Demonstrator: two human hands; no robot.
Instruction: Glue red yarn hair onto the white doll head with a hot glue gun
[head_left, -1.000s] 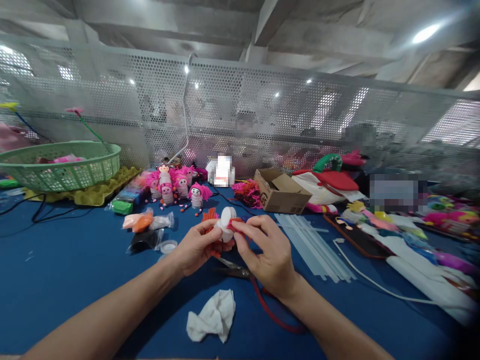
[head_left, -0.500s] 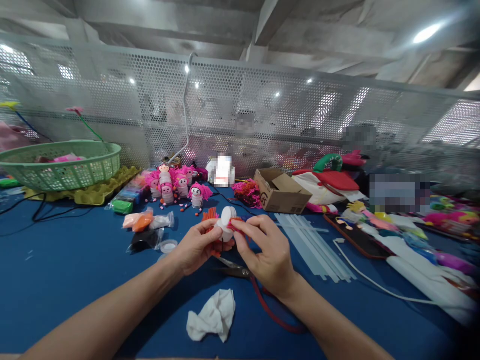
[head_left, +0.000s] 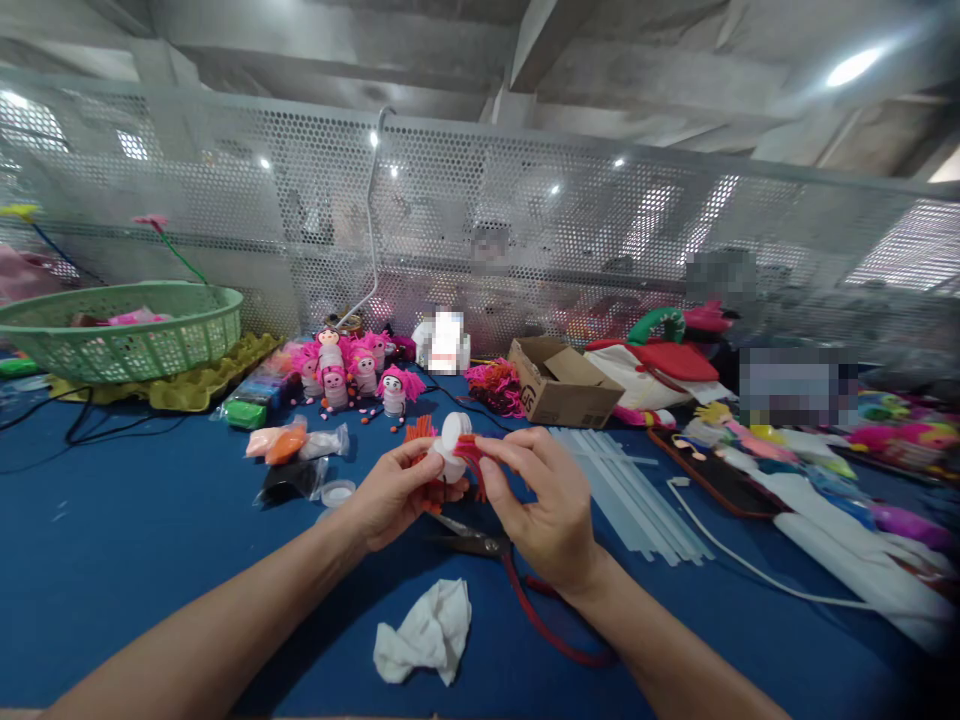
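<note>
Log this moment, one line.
left hand: holds white container | right hand: pinches red yarn | scissors, crumpled white cloth: on blue table

Basket [head_left: 124, 350] on egg tray [head_left: 202, 388], far L of surface [head_left: 135, 570]. Mesh panel [head_left: 442, 190] along back, w/ dolls [head_left: 337, 385] in front, R of basket. Box [head_left: 559, 398] R of dolls, yarn [head_left: 496, 388] btwn. Packets [head_left: 289, 445] before dolls; lid [head_left: 337, 493] just R of them. Scissors [head_left: 476, 543] approx. mid, cloth [head_left: 426, 633] in front. Sticks [head_left: 637, 495] R of scissors, cable [head_left: 724, 562] R of those.
</note>
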